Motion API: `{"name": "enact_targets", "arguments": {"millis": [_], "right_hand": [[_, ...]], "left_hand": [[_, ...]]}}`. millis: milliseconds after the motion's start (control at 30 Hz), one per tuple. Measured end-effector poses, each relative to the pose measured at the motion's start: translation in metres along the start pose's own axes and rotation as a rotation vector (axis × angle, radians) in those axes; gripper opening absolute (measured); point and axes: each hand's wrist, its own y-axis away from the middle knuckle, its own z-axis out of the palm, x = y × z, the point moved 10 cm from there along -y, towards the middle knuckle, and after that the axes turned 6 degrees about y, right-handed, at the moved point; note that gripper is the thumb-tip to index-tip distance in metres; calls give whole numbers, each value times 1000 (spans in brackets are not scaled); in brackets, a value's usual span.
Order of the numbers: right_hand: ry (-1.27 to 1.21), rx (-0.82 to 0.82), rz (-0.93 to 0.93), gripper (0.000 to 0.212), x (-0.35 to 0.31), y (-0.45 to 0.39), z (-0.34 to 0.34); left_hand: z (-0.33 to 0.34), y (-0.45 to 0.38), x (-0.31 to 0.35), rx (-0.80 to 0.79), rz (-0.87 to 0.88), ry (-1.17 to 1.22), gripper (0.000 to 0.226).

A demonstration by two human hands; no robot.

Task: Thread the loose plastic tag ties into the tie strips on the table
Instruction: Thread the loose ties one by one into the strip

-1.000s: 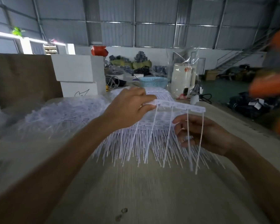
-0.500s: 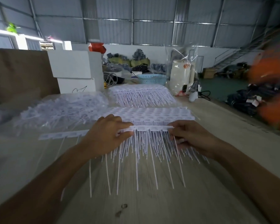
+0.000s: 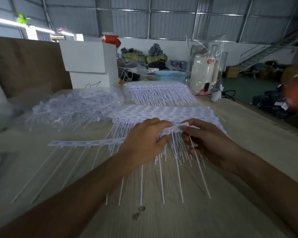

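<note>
white plastic strip [image 3: 86, 143] runs flat across the desk [image 3: 162, 220] from the left and lifts at its right end, where both hands meet over it. left hand [image 3: 144, 143] has its fingers curled round the strip just left of the raised end, and right hand [image 3: 211, 143] pinches that end with its fingers while a single thin tie [image 3: 199, 165] runs down under its thumb toward the near edge. several ties already hang from the strip, splayed toward the person

to do this step well, i judge the left hand should hold the strip steady and level near the hole being filled, so the right hand can feed the tie tip straight in rather than at a slant; these ties look thin and springy and would likely bend if pushed off line. whether the tip is already in a hole i cannot tell, since the fingers hide it

behind the hands lies a stack of filled strips [image 3: 162, 114], touching the work, and a second stack [image 3: 158, 93] further back. loose ties [image 3: 72, 107] sit in a heap to the left, within reach. open desk lies in front of the hands and to the far right, toward the right edge [image 3: 265, 121]; a basket [image 3: 170, 77] and white boxes [image 3: 86, 64] stand well back
</note>
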Motion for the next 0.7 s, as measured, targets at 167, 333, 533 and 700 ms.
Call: {"name": "enact_targets", "arguments": {"millis": [167, 333, 533, 700], "right_hand": [[112, 25, -42, 15, -6, 2, 1], [445, 44, -239, 15, -28, 8, 2], [463, 40, -258, 16, -28, 8, 2], [216, -21, -172, 14, -17, 6, 2]], "left_hand": [[0, 3, 5, 11, 31, -87, 29], [3, 4, 12, -11, 76, -105, 29], [2, 4, 14, -11, 102, -119, 27], [-3, 5, 15, 24, 108, -105, 29]]}}
